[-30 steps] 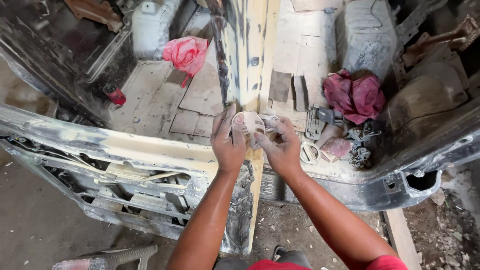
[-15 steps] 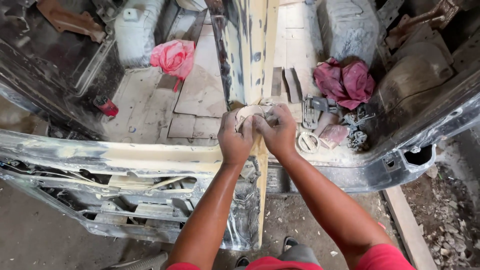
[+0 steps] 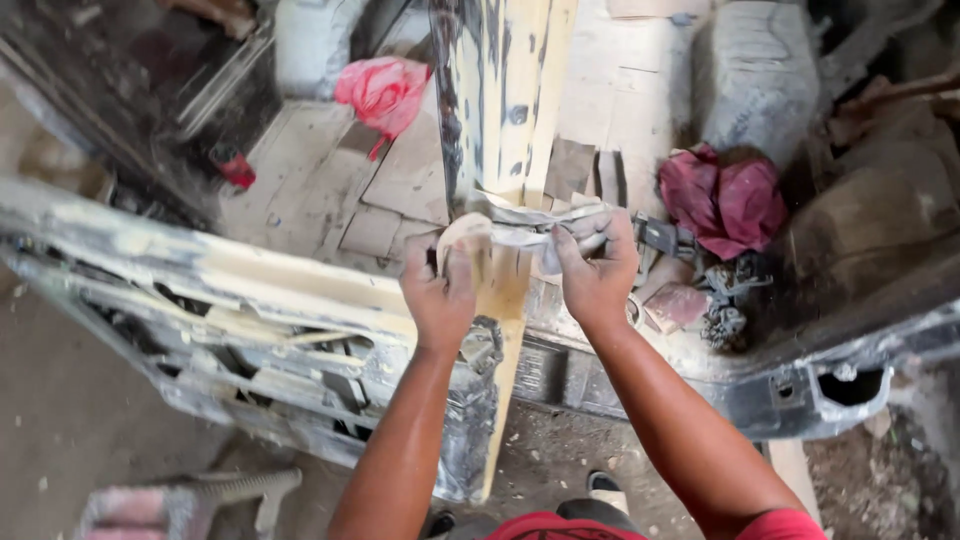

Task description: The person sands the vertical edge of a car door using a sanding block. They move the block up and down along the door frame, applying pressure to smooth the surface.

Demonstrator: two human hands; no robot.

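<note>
While both hands stretch a worn sheet of sandpaper (image 3: pixel 520 235) across the putty-coated pillar (image 3: pixel 500 110) of a stripped car body, the left hand (image 3: pixel 440 290) and right hand (image 3: pixel 597 268) each pinch one end tight, keeping it flat against the surface.

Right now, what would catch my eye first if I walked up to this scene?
Probably the two bare hands in the middle: the left hand and right hand grip a crumpled sheet of sandpaper against a filler-smeared pillar of a stripped car body. Next, the colour: a pink rag up left and a dark red cloth at right.
</note>
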